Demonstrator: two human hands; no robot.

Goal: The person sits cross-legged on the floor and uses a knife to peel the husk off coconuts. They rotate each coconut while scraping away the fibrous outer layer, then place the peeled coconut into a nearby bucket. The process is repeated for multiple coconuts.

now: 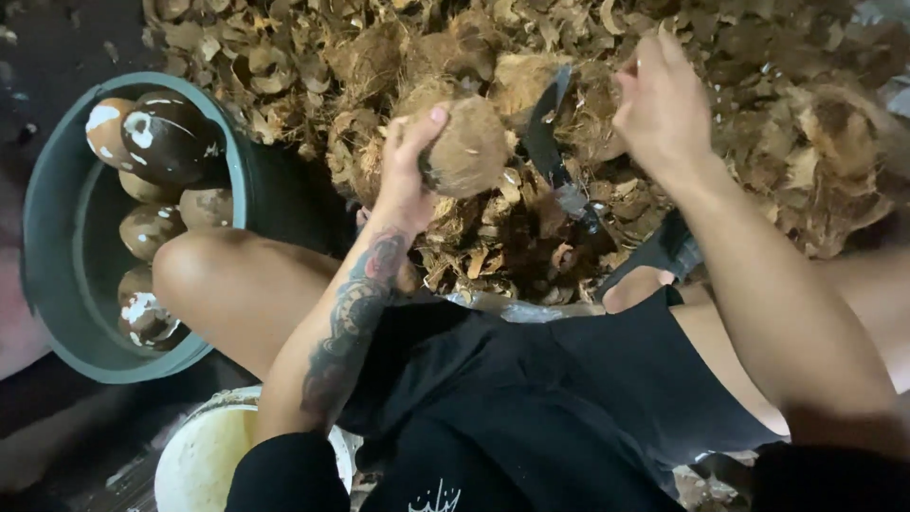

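Note:
My left hand [409, 161] grips a brown, fibrous coconut [469, 147] from its left side, holding it above a heap of husk. My right hand [661, 106] is closed around the handle of a dark, broad-bladed knife [548, 133]. The blade angles down just to the right of the coconut, close to it; whether it touches is unclear. My left forearm carries a dark tattoo. I sit in black shorts with my knees spread on either side of the pile.
A grey-green tub [57, 284] at the left holds several husked, dark brown coconuts [169, 137] with white patches. A white bucket [204, 455] stands at the bottom left. Husk scraps [758, 114] cover the ground ahead and to the right.

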